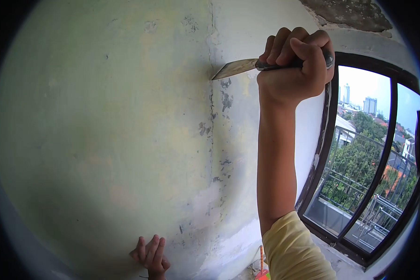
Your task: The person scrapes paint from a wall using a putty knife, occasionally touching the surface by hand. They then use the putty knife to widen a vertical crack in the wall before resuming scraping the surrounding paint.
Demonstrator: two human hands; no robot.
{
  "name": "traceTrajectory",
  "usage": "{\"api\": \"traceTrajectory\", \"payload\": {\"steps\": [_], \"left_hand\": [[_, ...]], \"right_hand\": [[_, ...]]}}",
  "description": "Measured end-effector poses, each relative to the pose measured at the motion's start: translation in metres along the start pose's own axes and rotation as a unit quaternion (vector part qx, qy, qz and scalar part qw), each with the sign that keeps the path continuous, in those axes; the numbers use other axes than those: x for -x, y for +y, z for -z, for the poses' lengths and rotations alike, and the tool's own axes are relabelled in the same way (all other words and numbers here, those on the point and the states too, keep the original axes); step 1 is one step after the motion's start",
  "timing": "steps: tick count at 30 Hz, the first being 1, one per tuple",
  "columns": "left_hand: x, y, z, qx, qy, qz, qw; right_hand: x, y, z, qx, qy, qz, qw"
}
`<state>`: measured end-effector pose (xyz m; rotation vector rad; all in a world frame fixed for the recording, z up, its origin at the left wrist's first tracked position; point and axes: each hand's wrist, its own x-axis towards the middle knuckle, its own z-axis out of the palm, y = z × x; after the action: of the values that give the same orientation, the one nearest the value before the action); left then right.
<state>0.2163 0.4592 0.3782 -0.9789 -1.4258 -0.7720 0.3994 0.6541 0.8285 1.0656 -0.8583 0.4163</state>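
My right hand (296, 58) is raised high in the middle right of the view, its fingers wrapped round the dark handle of a scraper (235, 68). The worn, stained metal blade points left, its tip right at the cracked corner line of the wall (126, 121). Grey patches of bare plaster and flaked paint run down along this crack. Low at the bottom of the view, my left hand (151, 255) is up against the pale green wall, fingers stretched out, holding nothing. A yellow sleeve (298, 249) covers my right upper arm.
To the right stands a dark-framed window (338, 140), with a railing, trees and buildings beyond it. Paint has peeled off a dark patch (350, 14) at the top right. An orange-red thing with a stick handle (262, 261) is on the floor below.
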Motion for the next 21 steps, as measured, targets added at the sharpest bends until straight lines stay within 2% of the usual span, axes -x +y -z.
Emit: {"api": "traceTrajectory", "payload": {"steps": [2, 4, 5, 6, 8, 10, 11, 12, 15, 18, 20, 21], "left_hand": [[0.003, 0.0, 0.001, 0.014, -0.015, 0.003, 1.0], [0.003, 0.002, 0.005, 0.011, -0.025, 0.008, 1.0], [0.002, 0.003, 0.006, 0.011, -0.036, 0.015, 0.999], [0.002, 0.002, 0.005, 0.011, -0.034, 0.014, 0.999], [0.004, 0.0, 0.003, 0.005, -0.021, 0.004, 1.0], [0.003, 0.002, 0.004, 0.012, -0.022, 0.007, 1.0], [0.001, 0.002, 0.004, 0.018, -0.021, 0.01, 1.0], [0.0, 0.001, 0.005, 0.02, -0.02, 0.005, 1.0], [-0.002, 0.002, 0.004, 0.02, -0.003, -0.009, 1.0], [0.001, 0.002, 0.005, 0.028, -0.025, 0.012, 0.999], [-0.006, 0.008, 0.004, -0.102, -0.036, -0.004, 0.994], [-0.009, 0.012, 0.004, -0.104, -0.035, -0.007, 0.994]], "right_hand": [[-0.01, -0.003, 0.003, -0.036, -0.036, -0.011, 0.999], [-0.019, -0.008, 0.006, -0.031, -0.061, 0.041, 0.997], [-0.028, -0.008, 0.016, -0.071, -0.102, 0.094, 0.988], [-0.029, -0.031, 0.008, 0.011, -0.052, 0.06, 0.997], [-0.037, -0.034, 0.013, -0.027, -0.026, 0.115, 0.993], [-0.023, 0.001, 0.007, 0.055, 0.027, 0.124, 0.99], [-0.012, 0.019, 0.006, -0.014, 0.053, 0.041, 0.998], [-0.014, 0.015, 0.013, 0.017, 0.03, 0.035, 0.999], [-0.014, 0.015, 0.022, -0.017, 0.028, 0.009, 0.999], [-0.009, 0.012, 0.028, -0.038, 0.044, -0.019, 0.998], [-0.004, 0.01, 0.028, -0.046, 0.077, -0.038, 0.995], [-0.001, 0.008, 0.036, -0.048, 0.063, -0.057, 0.995]]}}
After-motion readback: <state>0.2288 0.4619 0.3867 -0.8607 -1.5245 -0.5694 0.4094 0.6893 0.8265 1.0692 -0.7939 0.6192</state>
